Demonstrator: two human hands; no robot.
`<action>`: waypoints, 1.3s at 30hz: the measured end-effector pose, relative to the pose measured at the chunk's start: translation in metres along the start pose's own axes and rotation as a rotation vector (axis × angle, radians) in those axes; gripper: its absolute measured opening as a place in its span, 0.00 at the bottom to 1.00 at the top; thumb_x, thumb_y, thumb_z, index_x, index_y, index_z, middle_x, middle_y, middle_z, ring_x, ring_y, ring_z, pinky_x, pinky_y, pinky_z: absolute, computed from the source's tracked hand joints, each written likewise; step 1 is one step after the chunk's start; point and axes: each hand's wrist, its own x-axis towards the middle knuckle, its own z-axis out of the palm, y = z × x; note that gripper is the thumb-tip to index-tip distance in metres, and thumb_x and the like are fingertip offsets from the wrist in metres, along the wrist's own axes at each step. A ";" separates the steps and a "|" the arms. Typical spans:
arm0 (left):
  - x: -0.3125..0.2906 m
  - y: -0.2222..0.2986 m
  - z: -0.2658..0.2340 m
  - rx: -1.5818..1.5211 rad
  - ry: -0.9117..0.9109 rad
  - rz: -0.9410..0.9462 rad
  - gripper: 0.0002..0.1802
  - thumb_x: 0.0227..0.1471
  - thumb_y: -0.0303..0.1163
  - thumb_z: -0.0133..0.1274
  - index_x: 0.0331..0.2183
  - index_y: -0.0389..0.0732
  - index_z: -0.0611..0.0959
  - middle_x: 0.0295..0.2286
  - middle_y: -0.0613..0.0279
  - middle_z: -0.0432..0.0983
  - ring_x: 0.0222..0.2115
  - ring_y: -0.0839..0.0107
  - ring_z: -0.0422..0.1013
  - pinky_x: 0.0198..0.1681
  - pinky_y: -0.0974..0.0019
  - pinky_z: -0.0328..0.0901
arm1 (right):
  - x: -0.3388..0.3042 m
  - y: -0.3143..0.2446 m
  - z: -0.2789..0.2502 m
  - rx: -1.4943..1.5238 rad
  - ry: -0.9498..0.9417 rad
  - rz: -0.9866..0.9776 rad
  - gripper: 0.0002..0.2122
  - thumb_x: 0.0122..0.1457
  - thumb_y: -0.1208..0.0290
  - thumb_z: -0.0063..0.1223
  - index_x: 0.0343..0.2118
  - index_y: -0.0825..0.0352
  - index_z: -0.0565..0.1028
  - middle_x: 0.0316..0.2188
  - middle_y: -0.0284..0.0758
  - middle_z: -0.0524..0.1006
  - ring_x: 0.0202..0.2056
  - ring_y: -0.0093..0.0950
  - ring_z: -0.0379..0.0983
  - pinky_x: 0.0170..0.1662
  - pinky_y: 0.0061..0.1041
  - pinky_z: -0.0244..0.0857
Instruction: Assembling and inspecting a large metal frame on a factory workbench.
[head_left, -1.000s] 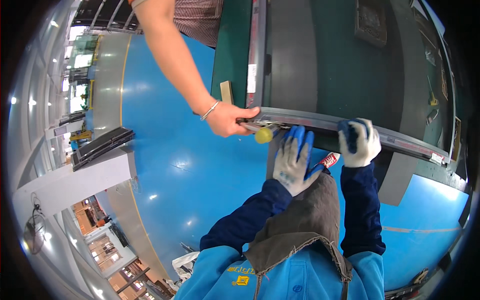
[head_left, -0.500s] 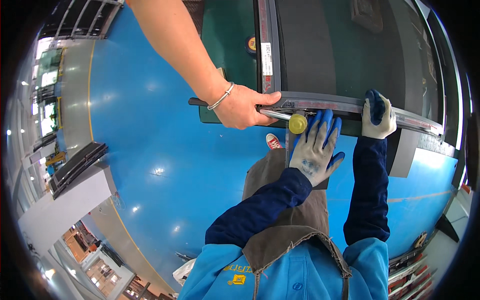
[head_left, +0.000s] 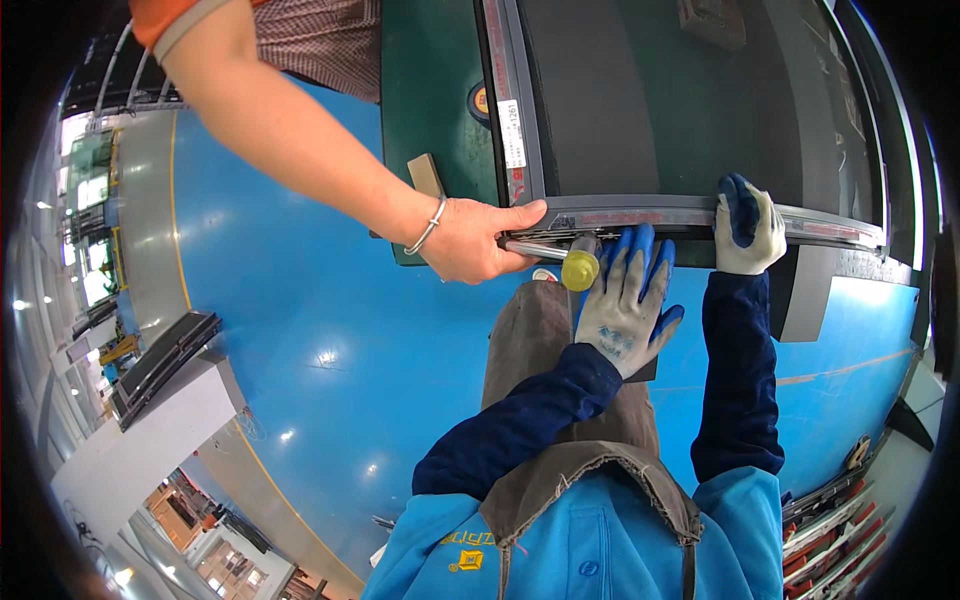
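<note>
A dark grey frame (head_left: 640, 212) with a glass pane lies along the near side of the green-topped table. My left hand (head_left: 618, 305), in a white and blue glove, has its fingers stretched out flat against the frame's near side, with the fingertips at its edge. My right hand (head_left: 752, 228), gloved alike, curls round the frame's near bar farther right. Beside my left fingers is a mallet's yellow head (head_left: 580, 270) on a metal shaft. A co-worker's bare hand (head_left: 478, 238) holds that mallet, its thumb on the frame's corner.
A small tan block (head_left: 425, 175) and a round tape measure (head_left: 480, 102) rest on the green tabletop (head_left: 440, 80) to the left. A dark block (head_left: 712, 20) sits on the glass. A grey panel (head_left: 805, 295) hangs below the frame at right. Dark frames lie on a white stand (head_left: 150, 420) far left.
The view has shifted slightly, bringing the co-worker's orange sleeve into sight. The mallet head sits a little lower and further left in the picture. Both my hands keep their places on the frame.
</note>
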 end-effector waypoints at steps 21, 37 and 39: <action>0.004 0.002 0.005 0.104 0.088 0.008 0.46 0.47 0.54 0.53 0.61 0.40 0.58 0.54 0.32 0.52 0.53 0.35 0.58 0.55 0.40 0.56 | -0.003 0.006 0.006 0.040 0.029 0.039 0.13 0.38 0.75 0.67 0.29 0.60 0.78 0.21 0.27 0.77 0.19 0.24 0.71 0.32 0.22 0.68; 0.000 0.004 0.011 0.202 0.106 -0.015 0.45 0.48 0.55 0.51 0.61 0.40 0.59 0.55 0.31 0.54 0.54 0.37 0.58 0.56 0.41 0.56 | -0.008 0.014 0.010 0.051 0.082 0.014 0.11 0.39 0.75 0.66 0.29 0.61 0.78 0.20 0.26 0.78 0.17 0.23 0.71 0.27 0.19 0.67; 0.001 0.005 0.009 0.209 0.117 0.002 0.45 0.48 0.55 0.51 0.60 0.39 0.59 0.55 0.30 0.54 0.54 0.36 0.58 0.56 0.41 0.56 | -0.008 0.015 0.010 0.039 0.094 0.000 0.11 0.39 0.75 0.67 0.29 0.60 0.78 0.20 0.26 0.77 0.17 0.23 0.71 0.27 0.19 0.68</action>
